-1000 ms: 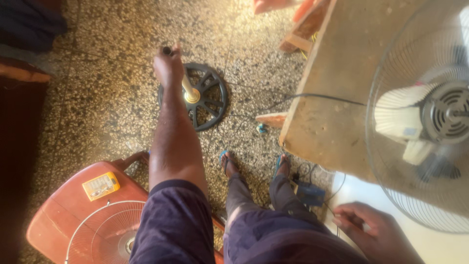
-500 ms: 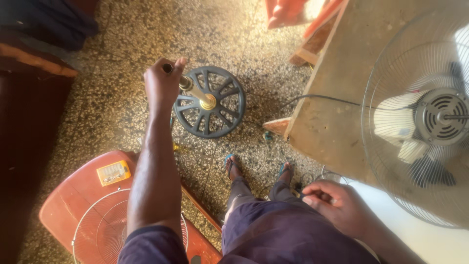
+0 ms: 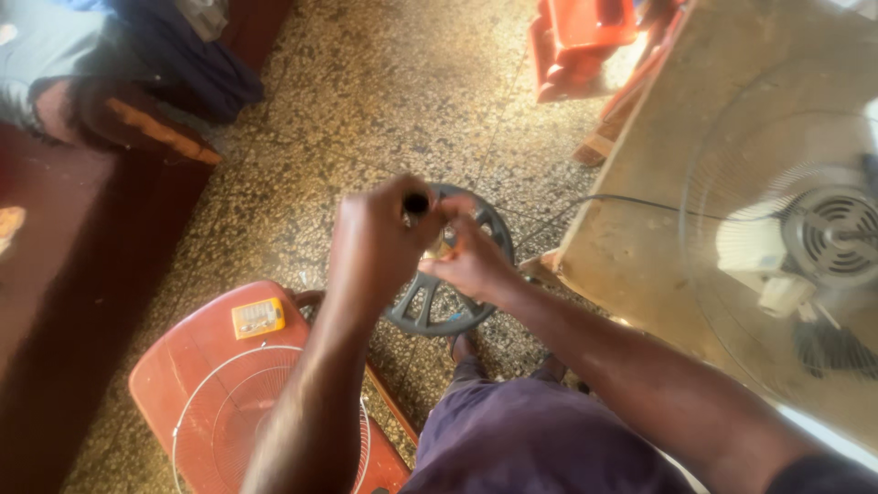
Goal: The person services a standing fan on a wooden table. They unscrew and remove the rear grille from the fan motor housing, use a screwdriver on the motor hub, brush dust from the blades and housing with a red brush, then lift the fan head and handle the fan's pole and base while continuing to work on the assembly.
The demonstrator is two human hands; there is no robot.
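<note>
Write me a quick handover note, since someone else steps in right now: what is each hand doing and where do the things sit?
Left hand: closed around the dark pole end.
Right hand: fingers at the brass fitting on that pole.
Round black fan base: on its pole, lifted above the speckled floor.
Wire fan guard and yellow meter: on the red stool, lower left.
Fan head: lying on the bench, right.
Done or left: cannot tell.

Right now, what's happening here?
A seated person has both hands on the pole of a round black fan base standing on the speckled floor. The left hand wraps the pole's top end; the right hand pinches it just below. A wire fan guard and a small yellow meter lie on a red stool at the left. A fan head sits on the bench at the right.
</note>
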